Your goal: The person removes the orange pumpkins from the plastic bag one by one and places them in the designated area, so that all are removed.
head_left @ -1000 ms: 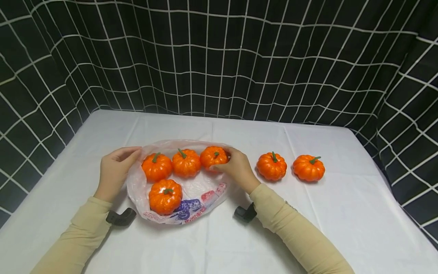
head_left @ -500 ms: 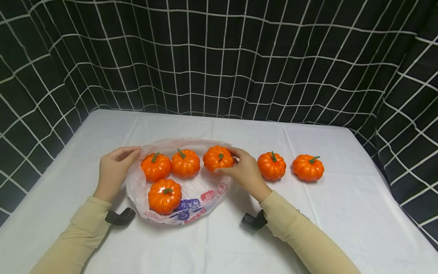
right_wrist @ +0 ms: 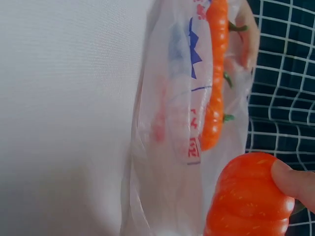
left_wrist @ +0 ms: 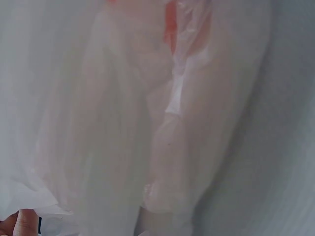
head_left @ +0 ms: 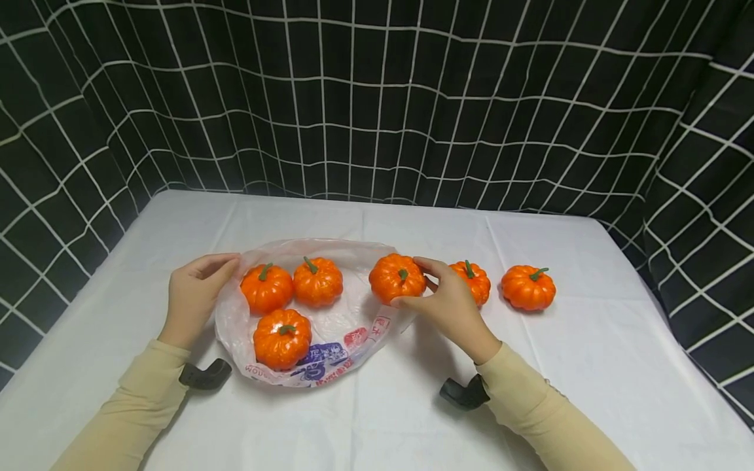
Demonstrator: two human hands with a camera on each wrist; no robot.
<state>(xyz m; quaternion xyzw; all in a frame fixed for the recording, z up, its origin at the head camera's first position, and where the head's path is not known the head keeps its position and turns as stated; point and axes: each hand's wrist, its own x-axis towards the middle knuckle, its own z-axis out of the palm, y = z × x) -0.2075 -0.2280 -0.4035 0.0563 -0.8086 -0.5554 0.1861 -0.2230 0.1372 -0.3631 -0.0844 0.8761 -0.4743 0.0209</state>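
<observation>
My right hand (head_left: 450, 304) grips a small orange pumpkin (head_left: 397, 278) between thumb and fingers, above the right rim of a thin plastic bag (head_left: 347, 327). The right wrist view shows the thumb pressed on that held pumpkin (right_wrist: 251, 196). At the bag's left side, my left hand (head_left: 197, 291) pinches its edge between thumb and fingers. Three more pumpkins lie within the bag: one at the back left (head_left: 267, 289), one beside it (head_left: 318, 282) and one in front (head_left: 283, 339). Whitish film (left_wrist: 113, 128) fills most of the left wrist view.
Two pumpkins stand on the white cloth to the right; the nearer one (head_left: 474, 282) is partly hidden by my right hand, and the farther one (head_left: 528, 288) shows whole. A black curtain with a white grid (head_left: 377, 98) surrounds the table (head_left: 589, 366).
The right hand has lifted the pumpkin from the back right inside the bag and carried it rightward to the rim. The left hand stays at the bag's edge.
</observation>
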